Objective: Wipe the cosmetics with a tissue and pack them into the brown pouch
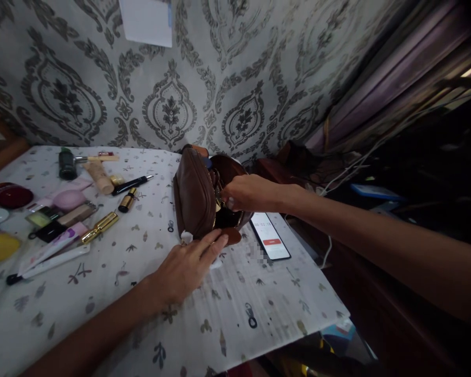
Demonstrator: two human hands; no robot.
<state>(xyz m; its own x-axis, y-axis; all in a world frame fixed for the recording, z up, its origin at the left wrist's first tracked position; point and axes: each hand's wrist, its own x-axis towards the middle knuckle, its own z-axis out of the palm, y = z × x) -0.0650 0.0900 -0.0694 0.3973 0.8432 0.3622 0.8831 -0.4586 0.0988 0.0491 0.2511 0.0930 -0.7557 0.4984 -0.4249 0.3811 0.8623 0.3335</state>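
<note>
Here's the brown zip pouch [194, 196] on the patterned tablecloth [141, 324], mouth gaping; the left hand [192, 262] lies against its near end, the right hand [247, 192] curls into the opening, and whether either pinches anything I can't tell. It looks light, its soft, leather-like sides likely to fold, so the zip rim seems the surest hold. Smartphone [272, 238] close on the right, cloth's edge beyond; gold tube [100, 228] off left, open room nearside.

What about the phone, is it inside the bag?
No, the phone lies face up on the table, beside the bag.
</note>
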